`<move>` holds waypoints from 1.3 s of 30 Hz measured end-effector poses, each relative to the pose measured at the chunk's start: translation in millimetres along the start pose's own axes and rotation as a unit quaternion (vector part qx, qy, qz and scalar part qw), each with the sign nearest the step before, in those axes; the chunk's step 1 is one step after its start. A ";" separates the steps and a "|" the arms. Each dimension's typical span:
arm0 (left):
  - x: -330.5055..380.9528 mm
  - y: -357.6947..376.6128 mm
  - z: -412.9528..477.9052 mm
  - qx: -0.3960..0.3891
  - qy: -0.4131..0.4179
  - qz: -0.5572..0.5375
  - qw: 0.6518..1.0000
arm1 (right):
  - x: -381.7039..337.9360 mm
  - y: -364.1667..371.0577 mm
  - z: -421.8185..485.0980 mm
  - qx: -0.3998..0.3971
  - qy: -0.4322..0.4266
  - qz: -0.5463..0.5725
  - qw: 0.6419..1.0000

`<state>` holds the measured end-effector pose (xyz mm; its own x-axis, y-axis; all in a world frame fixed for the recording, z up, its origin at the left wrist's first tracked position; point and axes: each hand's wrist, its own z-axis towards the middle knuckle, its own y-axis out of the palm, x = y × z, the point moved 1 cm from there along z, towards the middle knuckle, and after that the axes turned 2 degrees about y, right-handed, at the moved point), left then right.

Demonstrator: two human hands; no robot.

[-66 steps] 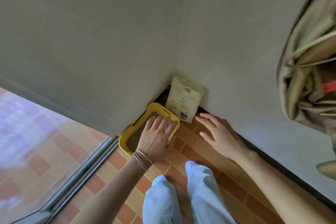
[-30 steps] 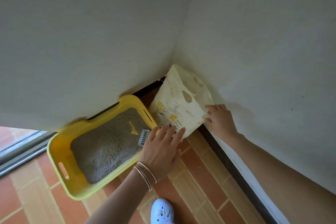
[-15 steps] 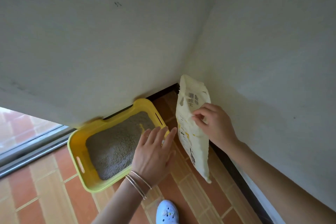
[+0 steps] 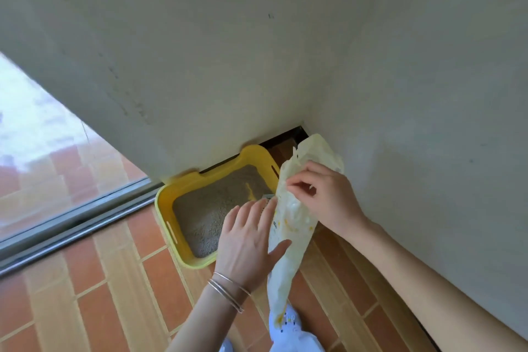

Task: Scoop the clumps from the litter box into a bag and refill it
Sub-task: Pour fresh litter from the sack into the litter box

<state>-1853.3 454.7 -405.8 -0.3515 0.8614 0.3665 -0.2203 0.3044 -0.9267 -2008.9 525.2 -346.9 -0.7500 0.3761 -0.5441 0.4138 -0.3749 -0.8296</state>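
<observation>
While the right hand (image 4: pixel 325 197) pinches the upper edge of a pale, yellow-printed bag (image 4: pixel 291 226) between thumb and curled fingers, the left hand (image 4: pixel 251 240) lies flat and spread against the bag's side, its thumb pressed onto the plastic and the other fingers reaching up along it. The bag hangs long and narrow between the two hands — its top rises into the corner where the two walls meet, its lower end dangles down over a light-coloured shoe (image 4: pixel 288 323) at the bottom of the view. Thin silver bangles (image 4: pixel 228 291) circle the left wrist.

Just beside the left hand, partly hidden under its fingers, sits the yellow litter box (image 4: pixel 168 208) on the floor, pushed up against the left wall (image 4: pixel 185 51). Grey litter (image 4: pixel 205 208) fills it in a fairly level bed, and a small yellow piece (image 4: pixel 250 191) lies on the litter near the far end — I cannot tell what it is. A little white label with dark marks (image 4: pixel 268 196) shows at the box's near-right rim, right against the bag.

The floor is laid in orange and tan tiles (image 4: pixel 100 280). Off to the left runs a metal sliding-door track (image 4: pixel 71 220), with glass beyond it. The right wall (image 4: pixel 428 80) is plain and pale, with a dark skirting strip at its foot.
</observation>
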 end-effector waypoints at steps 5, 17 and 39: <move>-28.8 -9.6 -36.4 0.041 -0.037 0.012 0.998 | -46.8 22.5 -8.0 -0.003 0.001 0.051 0.999; -40.6 -13.4 -106.8 0.104 -0.125 -0.023 0.986 | -118.2 60.9 -14.5 -0.026 -0.002 0.122 0.992; -30.4 -17.8 -101.8 0.179 -0.332 -0.199 0.904 | -81.5 77.7 -138.9 -0.128 0.164 0.113 0.972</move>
<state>-1746.1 464.5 -408.9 -0.6225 0.2423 0.7442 -0.6884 0.2827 -0.6679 -1843.9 583.1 -384.4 -0.4378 0.5735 -0.6925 0.6950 -0.2727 -0.6653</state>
